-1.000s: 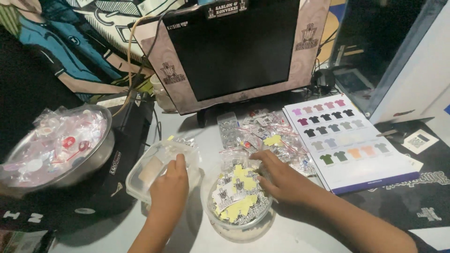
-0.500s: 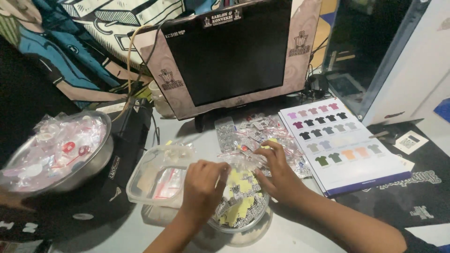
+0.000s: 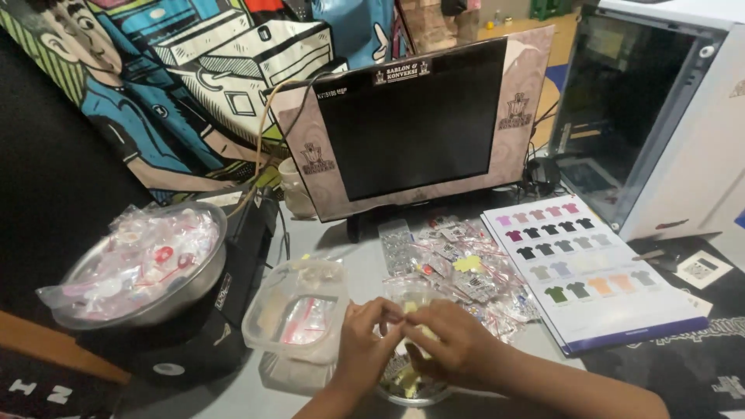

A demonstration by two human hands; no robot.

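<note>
Closest to me, the 2 hands meet right over a small clear bowl (image 3: pixel 407 382) of pale yellow pieces: the left hand (image 3: pixel 365 341) and the right hand (image 3: pixel 454 345) are both pinched shut on 1 small yellow piece in a clear sleeve (image 3: pixel 409 309), fingertips touching, held just above the bowl so whatever slips falls back in. Just left of them sits a clear plastic tub (image 3: pixel 299 310) with little packets inside, near enough for either hand to reach. Further left, a steel bowl (image 3: pixel 147 268) heaped with bagged trinkets rests on a black box, off the working patch of the bench (image 3: pixel 365 268). Beyond the hands lies a loose spread of small packets (image 3: pixel 466 268), and to the right a colour chart of shirt shapes (image 3: pixel 590 268) lies flat, easy to glance at. Behind everything stands a dark monitor (image 3: pixel 415 124), with a white cabinet (image 3: pixel 683 116) at far right.
</note>
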